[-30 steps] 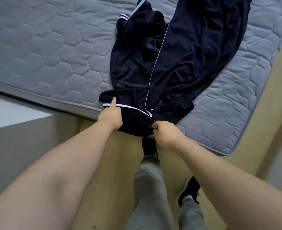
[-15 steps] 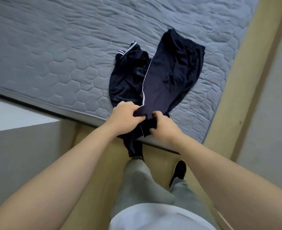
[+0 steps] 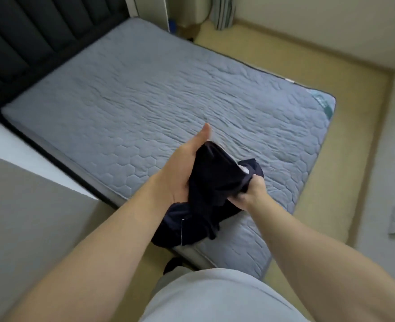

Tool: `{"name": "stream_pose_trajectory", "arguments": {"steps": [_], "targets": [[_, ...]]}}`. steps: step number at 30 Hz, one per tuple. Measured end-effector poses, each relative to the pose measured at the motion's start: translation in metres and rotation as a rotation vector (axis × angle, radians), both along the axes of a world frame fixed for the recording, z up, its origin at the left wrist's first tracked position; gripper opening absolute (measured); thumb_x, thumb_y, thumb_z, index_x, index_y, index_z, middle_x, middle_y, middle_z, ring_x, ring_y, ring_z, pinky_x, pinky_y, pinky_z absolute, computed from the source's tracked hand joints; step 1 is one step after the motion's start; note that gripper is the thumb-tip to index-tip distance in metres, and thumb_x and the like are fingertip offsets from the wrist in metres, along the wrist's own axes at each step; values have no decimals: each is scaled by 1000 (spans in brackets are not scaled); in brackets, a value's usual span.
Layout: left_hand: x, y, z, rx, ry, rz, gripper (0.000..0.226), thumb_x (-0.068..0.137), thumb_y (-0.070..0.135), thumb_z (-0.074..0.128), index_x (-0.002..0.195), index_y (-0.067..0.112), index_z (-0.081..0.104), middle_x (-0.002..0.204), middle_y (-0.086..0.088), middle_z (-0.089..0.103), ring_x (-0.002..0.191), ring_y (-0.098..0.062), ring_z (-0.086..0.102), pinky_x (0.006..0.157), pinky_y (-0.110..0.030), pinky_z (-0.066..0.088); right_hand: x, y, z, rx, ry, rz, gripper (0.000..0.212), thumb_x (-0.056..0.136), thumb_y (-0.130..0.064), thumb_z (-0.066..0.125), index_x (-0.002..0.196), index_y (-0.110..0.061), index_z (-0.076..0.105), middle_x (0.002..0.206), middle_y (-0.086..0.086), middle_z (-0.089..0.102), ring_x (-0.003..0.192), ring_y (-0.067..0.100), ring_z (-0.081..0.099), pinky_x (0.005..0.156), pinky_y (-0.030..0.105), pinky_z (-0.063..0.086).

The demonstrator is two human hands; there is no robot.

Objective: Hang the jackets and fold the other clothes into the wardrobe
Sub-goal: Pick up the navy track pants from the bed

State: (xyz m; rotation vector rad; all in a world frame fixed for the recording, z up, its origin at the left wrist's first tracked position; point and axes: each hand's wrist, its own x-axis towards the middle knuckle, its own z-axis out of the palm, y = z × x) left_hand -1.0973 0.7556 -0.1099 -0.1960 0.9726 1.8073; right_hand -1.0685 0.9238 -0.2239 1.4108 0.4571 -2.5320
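Lifted off the mattress (image 3: 145, 89) since a moment ago, the dark navy garment (image 3: 215, 182) is bunched above the mattress's near edge, the right hand (image 3: 252, 194) grasping it with clenched fingers, the left hand (image 3: 180, 173) against its side, thumb straight, other fingers hidden, so their state I cannot tell.

grey quilted mattress (image 3: 145, 94) fills the centre, with a dark padded headboard (image 3: 29, 36) at upper left. yellowish floor (image 3: 345, 159) runs along the right, below a pale wall (image 3: 331, 26). curtain (image 3: 223, 11) at top.
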Motion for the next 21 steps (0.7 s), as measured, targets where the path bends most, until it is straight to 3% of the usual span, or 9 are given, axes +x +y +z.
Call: {"name": "stream_pose_trajectory", "arguments": {"steps": [2, 4, 7, 9, 12, 13, 15, 17, 21], "targets": [[23, 4, 5, -19, -44, -50, 89, 78, 69, 68, 128, -3, 61, 130, -23, 62, 122, -35, 60, 101, -44, 51, 4, 11, 13, 59, 57, 109, 31, 99, -19, 38, 97, 1, 61, 73, 18, 71, 80, 30, 63, 75, 34, 53], [39, -1, 3, -173, -58, -60, 81, 79, 71, 66, 124, 3, 67, 126, -19, 66, 119, -34, 63, 96, -43, 54, 5, 15, 27, 61, 134, 255, 28, 100, -14, 35, 85, -1, 56, 50, 8, 57, 51, 17, 50, 50, 24, 43], [51, -9, -12, -519, -25, 1, 83, 90, 73, 44, 118, -2, 65, 103, -22, 71, 98, -35, 69, 86, -40, 57, 10, 19, 56, 105, 302, 551, 29, 97, -17, 35, 76, -7, 53, 49, -1, 41, 37, 10, 34, 34, 20, 27], [61, -8, -23, -673, -39, 64, 86, 90, 78, 32, 116, 1, 60, 102, -20, 66, 93, -32, 64, 87, -42, 52, 24, 16, 82, 136, 417, 752, 26, 94, -19, 37, 77, -9, 54, 51, 0, 43, 41, 11, 32, 38, 22, 25], [69, 3, -24, -588, -73, 214, 66, 97, 69, 29, 107, 11, 59, 114, -20, 61, 88, -27, 62, 81, -38, 53, 50, 6, 115, 197, 589, 958, 18, 85, -6, 46, 89, -1, 62, 66, 13, 59, 50, 21, 51, 46, 26, 38], [65, 5, -22, -551, -68, 349, 56, 102, 60, 30, 101, 12, 59, 110, -22, 65, 86, -25, 63, 75, -36, 54, 58, 5, 121, 270, 642, 1044, 28, 78, 2, 46, 98, 5, 65, 76, 18, 62, 60, 27, 58, 50, 27, 44], [51, 6, -14, -516, -120, 573, 60, 105, 51, 29, 86, 3, 58, 77, -20, 68, 80, -31, 58, 82, -37, 50, 72, 5, 129, 436, 740, 1269, 49, 70, 9, 43, 114, 6, 63, 92, 22, 61, 80, 33, 63, 59, 32, 52], [47, 2, -8, -625, -48, 544, 49, 106, 32, 37, 76, -3, 54, 58, -18, 62, 71, -33, 51, 85, -35, 47, 83, 10, 133, 664, 816, 1500, 53, 71, 11, 44, 113, -7, 69, 93, 15, 65, 84, 27, 64, 70, 35, 53], [56, -8, 8, -619, 44, 386, 34, 92, 5, 40, 71, -6, 64, 61, -18, 66, 58, -31, 64, 62, -31, 53, 90, 32, 136, 1056, 769, 1748, 38, 70, -3, 55, 85, -33, 74, 76, -16, 68, 75, 6, 61, 75, 23, 49]]}}
